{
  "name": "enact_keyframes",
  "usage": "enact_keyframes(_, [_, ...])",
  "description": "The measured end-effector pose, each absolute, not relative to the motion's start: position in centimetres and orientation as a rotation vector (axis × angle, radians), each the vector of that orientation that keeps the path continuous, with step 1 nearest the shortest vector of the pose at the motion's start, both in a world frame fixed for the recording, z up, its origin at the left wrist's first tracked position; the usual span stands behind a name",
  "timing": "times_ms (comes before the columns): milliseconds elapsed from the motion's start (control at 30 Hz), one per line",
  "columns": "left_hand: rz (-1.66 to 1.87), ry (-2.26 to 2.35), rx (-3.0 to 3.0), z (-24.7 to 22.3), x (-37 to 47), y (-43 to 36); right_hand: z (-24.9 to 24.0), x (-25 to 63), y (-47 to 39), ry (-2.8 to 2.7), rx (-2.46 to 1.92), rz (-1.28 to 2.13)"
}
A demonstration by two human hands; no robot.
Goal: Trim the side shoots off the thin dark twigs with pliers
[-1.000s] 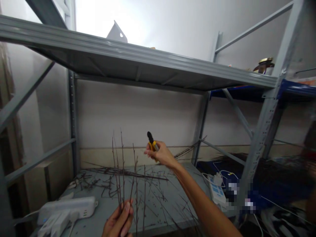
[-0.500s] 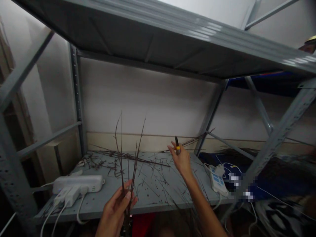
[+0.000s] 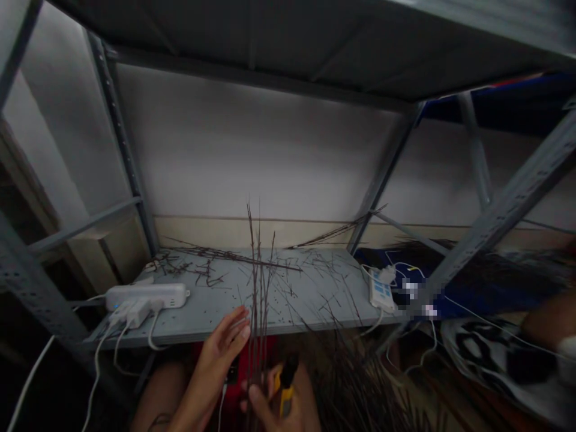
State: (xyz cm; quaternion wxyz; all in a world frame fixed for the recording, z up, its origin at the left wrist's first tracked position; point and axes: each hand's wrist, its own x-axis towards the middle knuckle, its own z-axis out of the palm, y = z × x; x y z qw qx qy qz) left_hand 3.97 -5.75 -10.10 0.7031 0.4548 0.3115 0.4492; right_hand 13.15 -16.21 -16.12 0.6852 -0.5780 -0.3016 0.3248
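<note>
Both hands sit low at the front edge of the grey metal shelf (image 3: 216,303). The right hand (image 3: 281,402) is wrapped around a yellow-and-black pair of pliers (image 3: 286,384), fingers clamped on the handles, and its thumb also presses against the base of a bundle of thin dark twigs (image 3: 258,282). The twigs stand nearly upright, their tips reaching up in front of the pale wall, their lower ends gathered just left of the pliers. The left hand (image 3: 220,351) comes in from the left, its fingers (image 3: 238,327) stretched out and slightly apart, tips just touching the side of the bundle, not closed around it.

Behind the hands, loose twig scraps (image 3: 288,288) litter the shelf, with a longer pile (image 3: 198,264) lying across the back. A white power strip (image 3: 146,296) sits at the left with plugs and white cables hanging off the edge. Another white power strip (image 3: 379,291) lies at the right end, beside a slanted grey upright (image 3: 490,219). The upper shelf (image 3: 270,42) hangs dark overhead.
</note>
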Motion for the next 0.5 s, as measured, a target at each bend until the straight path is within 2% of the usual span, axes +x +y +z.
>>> enact_keyframes(133, [0.882,0.711,1.201,-9.9,4.3,-7.9,-13.1,14.9,-16.2,-0.580,-1.286,0.649])
enact_keyframes(267, [0.992,0.716,1.299,-8.2,5.2,-8.4,-10.2,15.5,-15.7,-0.609,-1.230,0.652])
enact_keyframes(500, [1.049,0.686,1.146,-6.2,5.5,-7.6,-8.8,14.5,-14.5,-0.515,-1.074,0.676])
